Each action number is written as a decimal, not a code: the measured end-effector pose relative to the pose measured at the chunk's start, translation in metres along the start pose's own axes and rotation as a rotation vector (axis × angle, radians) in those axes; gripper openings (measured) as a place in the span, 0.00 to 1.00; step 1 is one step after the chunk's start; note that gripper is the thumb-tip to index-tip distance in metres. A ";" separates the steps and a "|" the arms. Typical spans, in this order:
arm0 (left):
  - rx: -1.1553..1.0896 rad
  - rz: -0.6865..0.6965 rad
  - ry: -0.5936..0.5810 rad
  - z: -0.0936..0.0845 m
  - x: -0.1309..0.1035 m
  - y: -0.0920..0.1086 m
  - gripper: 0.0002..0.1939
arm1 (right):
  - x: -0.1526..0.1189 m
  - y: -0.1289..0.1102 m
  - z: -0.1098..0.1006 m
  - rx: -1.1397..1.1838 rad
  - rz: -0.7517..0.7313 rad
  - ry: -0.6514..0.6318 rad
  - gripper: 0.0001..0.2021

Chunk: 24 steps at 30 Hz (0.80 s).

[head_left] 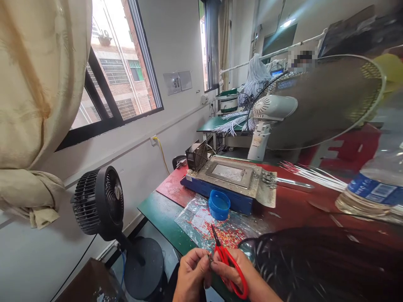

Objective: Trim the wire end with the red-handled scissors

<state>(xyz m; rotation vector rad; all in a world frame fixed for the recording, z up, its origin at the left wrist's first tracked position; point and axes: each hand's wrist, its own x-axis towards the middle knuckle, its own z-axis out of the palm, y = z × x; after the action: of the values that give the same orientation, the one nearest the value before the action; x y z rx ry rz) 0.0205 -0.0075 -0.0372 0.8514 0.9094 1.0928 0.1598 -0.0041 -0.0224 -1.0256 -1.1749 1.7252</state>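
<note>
Spreading across the right of the view, the worktop [296, 209] is mostly red with a green strip along its near-left edge, and it carries everything else here. Largest on it is a desk fan [315, 102] with a white motor housing and a wide wire cage, standing at the far side. Below the worktop's left end, on the floor by the window wall, stands a black floor fan [97, 203]. Next in size, a flat blue-based machine with a metal plate on top [229, 178] sits near the middle of the worktop, with a small black fan unit [197, 155] at its far-left corner. A plastic water bottle [374, 184] looms blurred at the right edge. White wire strands [315, 176] lie fanned out to the right of the machine. A clear plastic bag of small coloured bits [208, 224] lies in front of the machine, and a blue cap [219, 204] rests on it, touching the machine's front edge. At the bottom edge, the right hand [234, 272] is closed around the red scissors [228, 262], whose dark blades point up and away over the bag. Just beside it, the left hand [192, 272] is curled with fingertips pinched at something too small to tell, right by the scissors' blades.
</note>
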 end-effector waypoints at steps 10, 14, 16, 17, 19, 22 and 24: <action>-0.109 -0.025 0.031 -0.001 0.003 -0.009 0.17 | 0.007 0.013 -0.003 -0.129 -0.067 0.184 0.25; -0.297 -0.186 0.123 0.003 -0.005 0.006 0.14 | 0.004 0.019 -0.007 -0.501 -0.360 0.321 0.14; -0.385 -0.209 0.103 0.005 -0.008 0.012 0.12 | 0.002 0.022 -0.008 -0.698 -0.595 0.349 0.08; -0.428 -0.217 0.087 0.005 -0.010 0.014 0.11 | 0.002 0.023 -0.008 -0.793 -0.724 0.347 0.06; -0.528 -0.254 0.081 0.004 -0.011 0.014 0.10 | 0.001 0.024 -0.007 -0.990 -0.983 0.294 0.08; -0.661 -0.298 0.115 0.002 -0.010 0.013 0.11 | 0.000 0.025 -0.001 -1.203 -1.328 0.232 0.16; -0.687 -0.332 0.132 0.001 -0.011 0.014 0.14 | -0.001 0.028 0.005 -1.260 -1.430 0.227 0.19</action>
<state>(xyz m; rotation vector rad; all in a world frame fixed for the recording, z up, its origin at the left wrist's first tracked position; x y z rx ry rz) 0.0145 -0.0147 -0.0224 0.0585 0.6771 1.0714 0.1511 -0.0133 -0.0482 -0.5603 -2.0596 -0.3427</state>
